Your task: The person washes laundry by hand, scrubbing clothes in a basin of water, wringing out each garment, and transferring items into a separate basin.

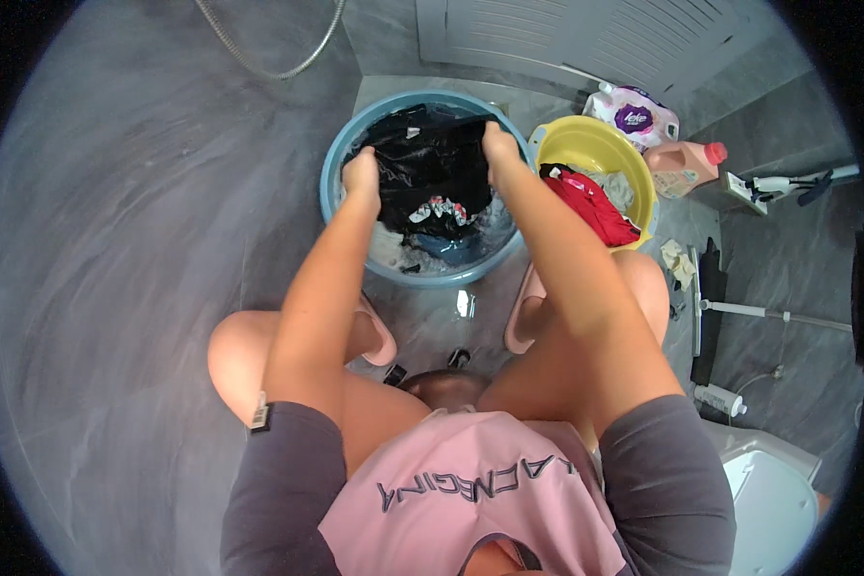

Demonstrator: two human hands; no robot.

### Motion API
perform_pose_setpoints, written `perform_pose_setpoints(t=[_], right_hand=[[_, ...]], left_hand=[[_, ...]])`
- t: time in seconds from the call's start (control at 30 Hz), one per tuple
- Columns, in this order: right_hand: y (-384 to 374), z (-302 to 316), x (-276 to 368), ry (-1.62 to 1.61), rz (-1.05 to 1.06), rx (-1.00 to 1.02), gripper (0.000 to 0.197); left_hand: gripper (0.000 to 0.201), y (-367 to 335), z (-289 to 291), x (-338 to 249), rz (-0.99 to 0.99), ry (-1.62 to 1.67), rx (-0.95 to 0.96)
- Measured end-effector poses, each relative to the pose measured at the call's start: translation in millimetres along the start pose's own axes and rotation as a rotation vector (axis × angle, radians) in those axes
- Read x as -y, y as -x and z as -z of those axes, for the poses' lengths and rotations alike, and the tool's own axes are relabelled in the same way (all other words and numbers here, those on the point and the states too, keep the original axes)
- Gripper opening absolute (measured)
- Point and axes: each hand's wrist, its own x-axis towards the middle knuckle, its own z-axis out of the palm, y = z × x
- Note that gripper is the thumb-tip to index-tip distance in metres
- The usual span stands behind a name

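From up here I see my left hand point(361, 173) and my right hand point(499, 144) set apart over the blue basin point(341, 144), each closed on an upper edge of the black garment point(432, 168), which hangs spread between them and droops into the basin. Below the cloth lies soapy water with a few other pieces of laundry, one with a white and red pattern just under the black fabric. Touching the basin's right side stands a yellow basin point(586, 144) holding a red garment point(590, 206) and something pale behind it. Beyond that, against the wall, sit a white and purple pouch point(634, 115) and a pink detergent bottle point(684, 165). My forearms cross most of the lower basin rim, and my knees and two pink slippers point(523, 317) crowd the grey floor just in front of it. A shower hose point(269, 58) loops down the wall at upper left. At the lower right is a white toilet point(773, 490), with a small white bottle point(720, 398) near it.
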Motion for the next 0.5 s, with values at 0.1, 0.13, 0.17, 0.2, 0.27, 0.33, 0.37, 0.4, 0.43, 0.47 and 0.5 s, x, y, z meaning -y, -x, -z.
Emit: perform_pose_setpoints(t=[0.1,0.13,0.17,0.2,0.27,0.33,0.37,0.4,0.43,0.47,0.5], right_hand=[[-30,15,-47,0.613,0.026,-0.097,0.056],[-22,9,-56,0.723,0.008,-0.060,0.054],[-13,4,-67,0.834,-0.010,-0.022,0.053],[-15,7,-79,0.943,0.016,-0.035,0.049],[-11,-1,-93,1.054,-0.013,-0.021,0.044],[-18,-7,-105,1.101,-0.018,-0.004,0.043],[-24,-10,-109,1.080,-0.023,0.007,0.043],[-31,-10,-112,1.060,-0.029,0.012,0.043],[-40,-11,-119,1.069,-0.046,0.014,0.043],[-50,-11,-127,1.141,-0.053,0.023,0.041],[-55,-16,-131,1.209,-0.053,0.041,0.039]], left_hand=[[0.058,26,-41,21,-0.121,-0.816,-0.082],[0.057,22,-39,34,-0.101,-0.890,-0.073],[0.055,19,-38,48,-0.079,-0.965,-0.061],[0.055,19,-46,56,-0.070,-0.968,-0.049],[0.050,13,-55,74,-0.132,-1.107,-0.016],[0.049,4,-65,89,-0.143,-1.179,0.011],[0.050,-1,-69,96,-0.171,-1.243,0.030],[0.045,-4,-76,99,-0.201,-1.278,0.047],[0.045,-7,-80,102,-0.188,-1.281,0.061],[0.039,-10,-85,103,-0.175,-1.296,0.098],[0.034,-15,-84,105,-0.160,-1.313,0.124]])
